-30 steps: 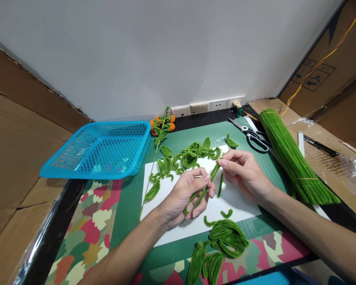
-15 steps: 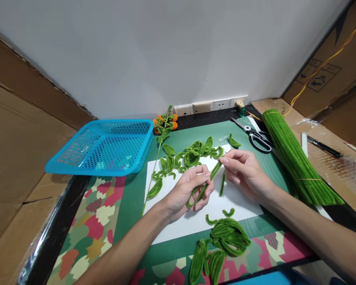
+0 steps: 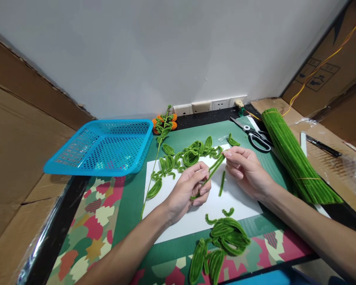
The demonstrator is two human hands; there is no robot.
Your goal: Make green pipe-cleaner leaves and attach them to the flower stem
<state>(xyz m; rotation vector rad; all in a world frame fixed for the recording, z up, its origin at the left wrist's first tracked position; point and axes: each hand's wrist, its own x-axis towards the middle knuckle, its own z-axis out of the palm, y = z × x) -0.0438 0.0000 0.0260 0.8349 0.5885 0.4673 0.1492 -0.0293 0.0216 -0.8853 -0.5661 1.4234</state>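
A bent green pipe cleaner (image 3: 216, 166) stretches between my two hands above a white sheet of paper (image 3: 178, 221). My left hand (image 3: 191, 184) is closed around its lower, looped part. At the upper end, my right hand (image 3: 241, 166) pinches it between thumb and fingertips. A short straight green piece (image 3: 222, 184) lies on the paper beside my right hand. Curled green leaf shapes (image 3: 191, 157) sit in a cluster along the paper's far edge. Another pile of leaf shapes (image 3: 230, 235) rests near the front edge of the mat.
On the left is a blue perforated basket (image 3: 101, 171). Orange flowers (image 3: 173, 124) and a long leafy stem (image 3: 158, 152) lie beside it. Scissors (image 3: 258, 138) and a thick bundle of green pipe cleaners (image 3: 296, 158) are at the right, with a black pen-like tool (image 3: 323, 145) beyond.
My right hand has moved slightly right, drawing the pipe cleaner's upper end further out of my left hand. The loop below my left hand looks smaller.
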